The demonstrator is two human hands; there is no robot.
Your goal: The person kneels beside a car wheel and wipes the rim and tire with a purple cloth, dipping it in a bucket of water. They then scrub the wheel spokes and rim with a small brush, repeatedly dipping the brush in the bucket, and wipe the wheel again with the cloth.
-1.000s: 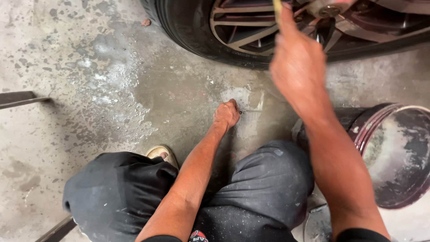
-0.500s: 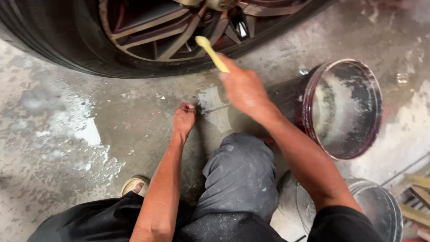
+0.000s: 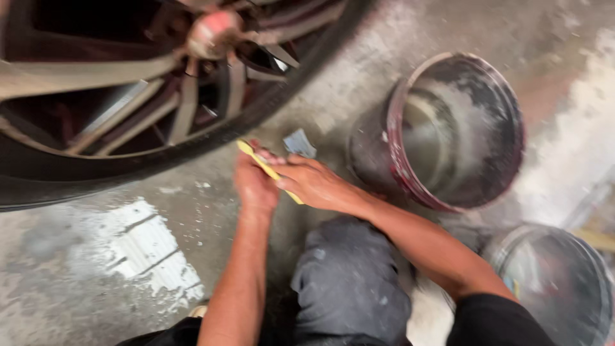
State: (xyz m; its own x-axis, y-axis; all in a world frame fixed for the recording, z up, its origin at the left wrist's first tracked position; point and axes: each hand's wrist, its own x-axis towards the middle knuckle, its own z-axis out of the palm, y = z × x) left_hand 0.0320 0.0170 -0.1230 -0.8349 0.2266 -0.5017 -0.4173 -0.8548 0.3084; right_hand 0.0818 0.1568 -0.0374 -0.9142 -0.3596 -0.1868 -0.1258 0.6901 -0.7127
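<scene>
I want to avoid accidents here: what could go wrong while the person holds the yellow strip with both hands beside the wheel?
1. The right hand and left hand are close to the tire; knuckles might scrape it.
2. The bucket stands right beside the right forearm, so an elbow swing could tip it.
3. The floor looks wet and soapy, so the crouching person could slip.
The yellow strip is blurred; the grip is unclear.

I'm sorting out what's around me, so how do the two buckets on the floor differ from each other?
The upper bucket has a dark red rim and shows whole; the lower bucket has a greyish rim and is cut off by the picture's edge and partly hidden behind the right arm. The upper bucket lies nearer the wheel; the lower bucket sits beside the person's knee. Both are round, open-topped and smeared pale inside.
</scene>
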